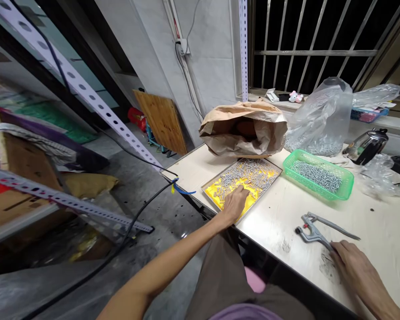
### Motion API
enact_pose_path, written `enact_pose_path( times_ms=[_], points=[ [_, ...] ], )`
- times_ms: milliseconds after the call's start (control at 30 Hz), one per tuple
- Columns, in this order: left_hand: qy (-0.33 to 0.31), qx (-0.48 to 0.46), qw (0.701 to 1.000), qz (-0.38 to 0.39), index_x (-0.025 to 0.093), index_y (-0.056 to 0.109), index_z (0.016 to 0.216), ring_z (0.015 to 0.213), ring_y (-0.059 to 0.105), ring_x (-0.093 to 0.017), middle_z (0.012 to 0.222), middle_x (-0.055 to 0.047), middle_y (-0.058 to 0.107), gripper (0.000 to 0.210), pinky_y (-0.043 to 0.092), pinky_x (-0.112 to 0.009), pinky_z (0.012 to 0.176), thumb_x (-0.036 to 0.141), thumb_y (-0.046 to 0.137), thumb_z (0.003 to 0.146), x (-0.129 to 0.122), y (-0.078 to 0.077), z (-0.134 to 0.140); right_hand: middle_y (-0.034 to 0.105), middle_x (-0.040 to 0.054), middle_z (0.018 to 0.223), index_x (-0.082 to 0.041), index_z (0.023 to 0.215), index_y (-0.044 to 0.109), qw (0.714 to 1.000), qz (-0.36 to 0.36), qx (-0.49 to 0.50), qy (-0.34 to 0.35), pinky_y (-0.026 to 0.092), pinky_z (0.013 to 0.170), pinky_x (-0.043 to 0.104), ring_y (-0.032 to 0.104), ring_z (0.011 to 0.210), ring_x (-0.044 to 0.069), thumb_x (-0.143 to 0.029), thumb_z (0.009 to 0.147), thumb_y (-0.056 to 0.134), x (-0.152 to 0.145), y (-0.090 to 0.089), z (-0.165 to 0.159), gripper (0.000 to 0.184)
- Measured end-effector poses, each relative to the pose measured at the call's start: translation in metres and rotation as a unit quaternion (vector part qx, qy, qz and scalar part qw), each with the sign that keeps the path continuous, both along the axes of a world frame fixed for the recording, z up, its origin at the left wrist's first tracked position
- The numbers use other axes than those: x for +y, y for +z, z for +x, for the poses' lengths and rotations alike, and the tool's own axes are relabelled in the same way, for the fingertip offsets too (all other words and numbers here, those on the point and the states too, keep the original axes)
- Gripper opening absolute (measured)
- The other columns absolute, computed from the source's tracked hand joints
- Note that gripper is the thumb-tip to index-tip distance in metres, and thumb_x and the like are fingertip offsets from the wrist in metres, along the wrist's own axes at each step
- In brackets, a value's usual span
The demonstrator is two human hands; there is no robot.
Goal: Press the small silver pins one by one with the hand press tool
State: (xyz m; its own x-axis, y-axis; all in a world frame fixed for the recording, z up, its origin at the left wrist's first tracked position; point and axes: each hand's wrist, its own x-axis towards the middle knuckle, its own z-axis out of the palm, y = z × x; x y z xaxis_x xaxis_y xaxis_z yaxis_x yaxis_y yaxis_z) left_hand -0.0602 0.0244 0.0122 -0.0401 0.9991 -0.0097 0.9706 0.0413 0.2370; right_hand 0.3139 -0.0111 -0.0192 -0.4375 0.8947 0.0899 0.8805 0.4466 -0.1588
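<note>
My left hand (235,205) reaches into a shallow rectangular tray (210,201) with a yellow bottom. Its fingers are bent down and pinched together among small silvery metal pins (245,173) strewn over the tray; what lies between the fingertips is hidden. On the table at the right, my right hand (356,266) is closed around the lower handle of grey metal hand pliers (315,233). The pliers lie with their jaws spread and the upper handle lifted away; a black round tip shows on one jaw.
Behind the tray stands an open brown paper sack (243,133). Right of it is a green plastic basket (348,189) of similar pins, then a clear plastic bag (326,115) and a metal kettle (370,144). A black cable (133,218) runs to the table's left corner (168,171).
</note>
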Motion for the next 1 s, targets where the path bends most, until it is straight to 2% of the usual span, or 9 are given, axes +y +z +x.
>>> enact_pose_path(
  times_ms=[200, 300, 400, 533, 633, 700, 767, 867, 1000],
  points=[
    [-0.13, 0.052, 0.99, -0.036, 0.018, 0.064, 0.09, 0.094, 0.054, -0.02, 0.098, -0.007, 0.06, 0.025, 0.04, -0.027, 0.073, 0.018, 0.039, 0.094, 0.03, 0.005, -0.009, 0.058, 0.0043, 0.075, -0.024, 0.085, 0.061, 0.996, 0.039, -0.014, 0.076, 0.036, 0.063, 0.032, 0.052, 0.071, 0.019, -0.018, 0.092, 0.036, -0.005, 0.016, -0.056, 0.027],
    [-0.193, 0.057, 0.978, -0.047, 0.017, 0.063, 0.082, 0.093, 0.053, -0.019, 0.096, -0.007, 0.06, 0.022, 0.04, -0.026, 0.076, 0.015, 0.043, 0.091, 0.037, 0.004, -0.013, 0.058, 0.0038, 0.078, -0.024, 0.087, 0.061, 0.993, 0.033, -0.028, 0.108, 0.033, 0.066, 0.031, 0.05, 0.073, 0.018, -0.012, 0.09, 0.038, -0.004, 0.018, -0.07, 0.026],
    [-0.216, 0.048, 0.974, -0.043, 0.016, 0.061, 0.081, 0.088, 0.053, -0.018, 0.094, -0.007, 0.06, 0.02, 0.041, -0.026, 0.075, 0.012, 0.043, 0.088, 0.041, 0.001, -0.017, 0.057, 0.004, 0.08, -0.023, 0.087, 0.061, 0.992, 0.019, -0.045, 0.119, 0.032, 0.067, 0.031, 0.049, 0.075, 0.018, -0.009, 0.088, 0.04, -0.003, 0.022, -0.075, 0.025],
    [-0.172, -0.001, 0.985, -0.02, 0.015, 0.058, 0.077, 0.077, 0.053, -0.016, 0.085, -0.006, 0.059, 0.019, 0.042, -0.026, 0.071, 0.008, 0.041, 0.082, 0.04, 0.002, -0.018, 0.057, 0.0048, 0.082, -0.022, 0.085, 0.06, 0.992, -0.012, -0.062, 0.109, 0.03, 0.068, 0.031, 0.047, 0.077, 0.018, -0.008, 0.087, 0.04, -0.006, 0.031, -0.077, 0.024],
    [-0.13, -0.128, 0.983, -0.004, 0.015, 0.058, 0.077, 0.067, 0.054, -0.013, 0.074, -0.003, 0.058, 0.015, 0.045, -0.025, 0.065, 0.008, 0.044, 0.078, 0.025, 0.007, -0.007, 0.057, 0.006, 0.085, -0.021, 0.09, 0.06, 0.992, -0.024, -0.064, 0.109, 0.03, 0.068, 0.031, 0.046, 0.078, 0.019, -0.008, 0.087, 0.039, -0.008, 0.035, -0.078, 0.025],
    [-0.094, -0.262, 0.958, -0.066, 0.014, 0.058, 0.082, 0.056, 0.053, -0.01, 0.068, 0.001, 0.057, 0.012, 0.045, -0.022, 0.057, 0.011, 0.048, 0.077, 0.007, 0.009, 0.007, 0.057, 0.0065, 0.086, -0.021, 0.092, 0.06, 0.991, -0.024, -0.071, 0.109, 0.029, 0.068, 0.032, 0.045, 0.078, 0.019, -0.008, 0.087, 0.038, -0.009, 0.034, -0.078, 0.025],
    [-0.052, -0.39, 0.903, -0.171, 0.014, 0.059, 0.086, 0.048, 0.052, -0.008, 0.063, 0.003, 0.056, 0.012, 0.045, -0.02, 0.05, 0.016, 0.053, 0.076, -0.013, 0.008, 0.024, 0.057, 0.0067, 0.085, -0.02, 0.091, 0.059, 0.991, -0.023, -0.083, 0.104, 0.029, 0.067, 0.032, 0.044, 0.078, 0.019, -0.008, 0.088, 0.038, -0.01, 0.032, -0.078, 0.025],
    [-0.017, -0.481, 0.839, -0.255, 0.012, 0.06, 0.08, 0.048, 0.052, -0.007, 0.058, 0.003, 0.056, 0.015, 0.045, -0.018, 0.047, 0.026, 0.062, 0.072, -0.038, 0.001, 0.048, 0.057, 0.007, 0.084, -0.02, 0.091, 0.059, 0.99, -0.019, -0.104, 0.096, 0.027, 0.066, 0.032, 0.043, 0.078, 0.02, -0.01, 0.089, 0.039, -0.01, 0.027, -0.079, 0.023],
    [0.025, -0.455, 0.85, -0.263, 0.011, 0.064, 0.071, 0.044, 0.044, -0.006, 0.053, 0.004, 0.053, 0.022, 0.036, -0.016, 0.041, 0.033, 0.066, 0.069, -0.049, -0.013, 0.066, 0.057, 0.008, 0.086, -0.019, 0.092, 0.06, 0.988, -0.023, -0.127, 0.085, 0.028, 0.067, 0.033, 0.043, 0.08, 0.021, -0.006, 0.087, 0.04, -0.011, 0.023, -0.081, 0.024]
  ],
)
